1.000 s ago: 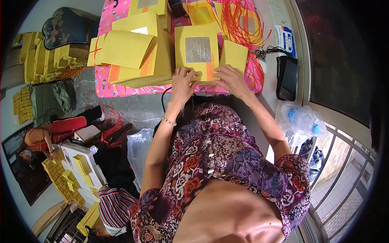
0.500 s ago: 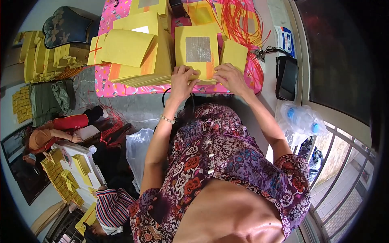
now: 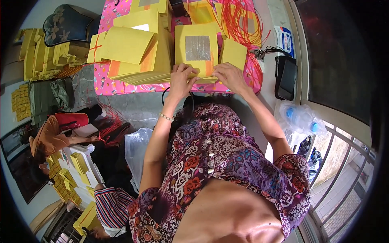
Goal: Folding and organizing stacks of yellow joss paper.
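Observation:
A stack of yellow paper sheets with a silver foil square in the middle lies on a table with a pink patterned cloth. My left hand rests on the stack's near edge, fingers pinching the paper. My right hand grips the same near edge a little to the right, next to a smaller plain yellow sheet. Both hands are on the stack's front edge, close together.
A tall pile of folded yellow paper sits left of the stack. Red strings lie at the back right. A black pouch and plastic bottles are at the right. Two people work with yellow paper on the floor at left.
My hands stay on the stack's near edge, with only small finger shifts. The person in orange on the floor has moved their arm a little.

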`<state>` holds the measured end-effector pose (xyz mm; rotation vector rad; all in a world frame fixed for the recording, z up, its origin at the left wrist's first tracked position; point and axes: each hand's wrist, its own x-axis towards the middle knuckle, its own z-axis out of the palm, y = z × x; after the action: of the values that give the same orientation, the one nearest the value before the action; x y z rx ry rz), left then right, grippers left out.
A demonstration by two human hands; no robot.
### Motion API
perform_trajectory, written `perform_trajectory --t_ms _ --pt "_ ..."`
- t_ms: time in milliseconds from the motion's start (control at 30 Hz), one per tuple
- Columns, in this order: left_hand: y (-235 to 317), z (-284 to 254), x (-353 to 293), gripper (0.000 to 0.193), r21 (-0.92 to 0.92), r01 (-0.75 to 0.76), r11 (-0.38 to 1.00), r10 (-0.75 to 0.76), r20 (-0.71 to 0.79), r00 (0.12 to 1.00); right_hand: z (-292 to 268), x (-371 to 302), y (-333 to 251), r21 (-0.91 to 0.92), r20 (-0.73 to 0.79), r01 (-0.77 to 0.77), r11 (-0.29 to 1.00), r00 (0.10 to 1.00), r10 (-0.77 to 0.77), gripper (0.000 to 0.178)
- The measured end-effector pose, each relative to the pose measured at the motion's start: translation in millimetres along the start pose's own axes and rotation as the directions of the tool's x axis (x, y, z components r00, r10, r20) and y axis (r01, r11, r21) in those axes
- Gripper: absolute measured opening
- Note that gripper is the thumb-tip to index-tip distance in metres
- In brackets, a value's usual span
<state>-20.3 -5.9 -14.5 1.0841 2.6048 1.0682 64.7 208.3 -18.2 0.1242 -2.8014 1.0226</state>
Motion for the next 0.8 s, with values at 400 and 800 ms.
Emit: perform_trajectory --t_ms 400,800 --pt "4 -3 3 0.016 0.002 0.011 1.0 -0.011 0.007 1.0 -20 21 -4 0.004 0.178 -0.17 0.985 0.97 0.167 0.021" --pt "-2 6 9 0.013 -0.193 0.156 0.969 -0.176 -0.086 0.981 -32 13 8 0.17 -0.001 -0.166 0.971 0.986 0.169 0.033"
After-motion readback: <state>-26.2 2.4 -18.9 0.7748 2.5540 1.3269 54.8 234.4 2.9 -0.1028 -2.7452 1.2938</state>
